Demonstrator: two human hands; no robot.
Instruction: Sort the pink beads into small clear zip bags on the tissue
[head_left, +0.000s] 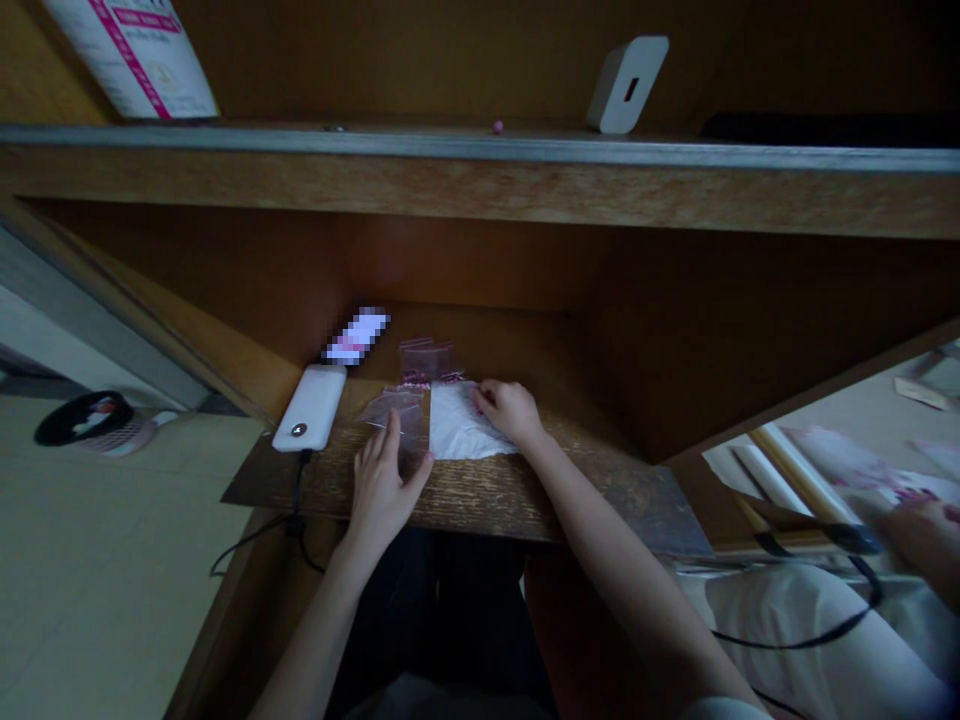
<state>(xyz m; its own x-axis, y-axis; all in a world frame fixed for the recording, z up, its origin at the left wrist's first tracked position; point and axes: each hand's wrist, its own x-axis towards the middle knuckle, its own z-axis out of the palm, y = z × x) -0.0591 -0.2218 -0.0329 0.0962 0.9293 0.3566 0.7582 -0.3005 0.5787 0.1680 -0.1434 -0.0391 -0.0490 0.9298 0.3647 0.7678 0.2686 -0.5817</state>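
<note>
Our two arms (622, 540) come up from the bottom of the picture to a wooden desk (487, 505). Our left hand (384, 490) is open with the fingers spread, and it lies flat on a clear plastic bag (409, 412). Our right hand (510, 412) is half curled, and its fingertips (480, 398) touch a white paper (456, 428). We cannot tell if it pinches the paper. Just past the hands are more small clear bags (425, 360) with pink bits (416, 381) near them. A white power bank (309, 407) with a black cord (298, 490) lies left of the hands on the desk.
</note>
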